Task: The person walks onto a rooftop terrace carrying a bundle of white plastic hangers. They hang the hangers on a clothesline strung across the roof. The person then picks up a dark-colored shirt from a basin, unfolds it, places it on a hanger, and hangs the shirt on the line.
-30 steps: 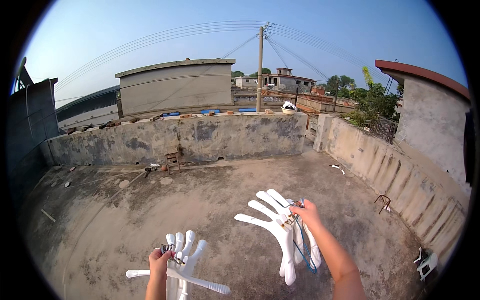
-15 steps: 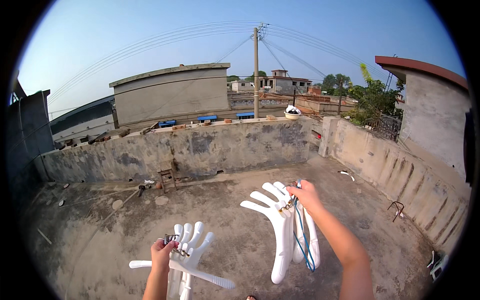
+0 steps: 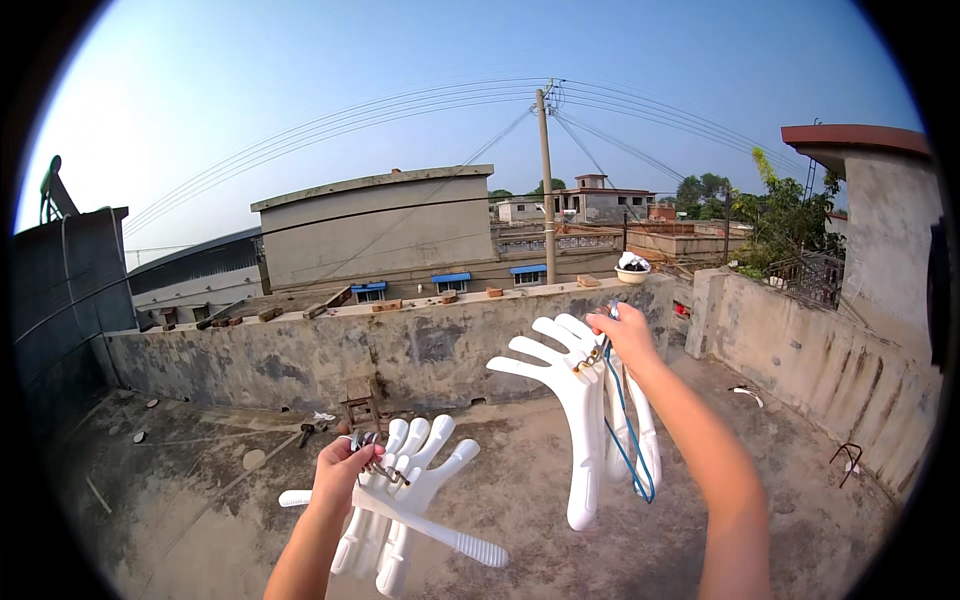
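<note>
My left hand (image 3: 347, 470) is closed around the metal hooks of several white plastic clothes hangers (image 3: 430, 455), which fan out below and to the right of it. Higher up and to the right, my right hand (image 3: 627, 338) grips the hooks of a second bunch of white hangers (image 3: 575, 420). A thin blue hanger (image 3: 645, 465) dangles in that same bunch. Both bunches hang in the air over the concrete floor, apart from each other. My fingers partly cover the hooks.
A weathered wall (image 3: 440, 345) topped with loose bricks runs across the back; a white basin (image 3: 632, 268) stands on it. A small wooden stool (image 3: 358, 398) is against its foot. To the right, another low wall (image 3: 800, 345) has a bent metal frame (image 3: 847, 458) near it.
The view has tilted up and shifted left, so the surroundings sit lower and further right. Both hands have risen slightly against the floor, each still gripping its bunch of hangers.
</note>
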A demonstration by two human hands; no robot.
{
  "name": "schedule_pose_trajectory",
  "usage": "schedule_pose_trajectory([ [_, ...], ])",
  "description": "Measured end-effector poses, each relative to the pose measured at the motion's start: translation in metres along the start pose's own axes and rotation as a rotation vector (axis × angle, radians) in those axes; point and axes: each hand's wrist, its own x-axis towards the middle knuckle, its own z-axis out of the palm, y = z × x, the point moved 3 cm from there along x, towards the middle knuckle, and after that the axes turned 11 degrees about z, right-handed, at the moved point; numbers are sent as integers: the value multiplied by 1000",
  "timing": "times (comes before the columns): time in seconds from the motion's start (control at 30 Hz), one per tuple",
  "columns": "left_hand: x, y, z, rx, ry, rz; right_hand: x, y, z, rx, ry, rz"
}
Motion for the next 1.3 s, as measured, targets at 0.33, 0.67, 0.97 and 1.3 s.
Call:
schedule_pose_trajectory([
  [0.33, 130, -40, 11, -32, -17, 37, 171, -71, 53, 53, 46, -208],
  [0.67, 162, -55, 29, -47, 60, 37, 310, -62, 74, -383, 153, -179],
  [0.97, 163, -85, 43, 19, 169, -12, 346, -6, 100, -805, 188, -116],
  [1.3, 162, -90, 64, 50, 228, -10, 377, 13, 45, -258, 167, -322],
])
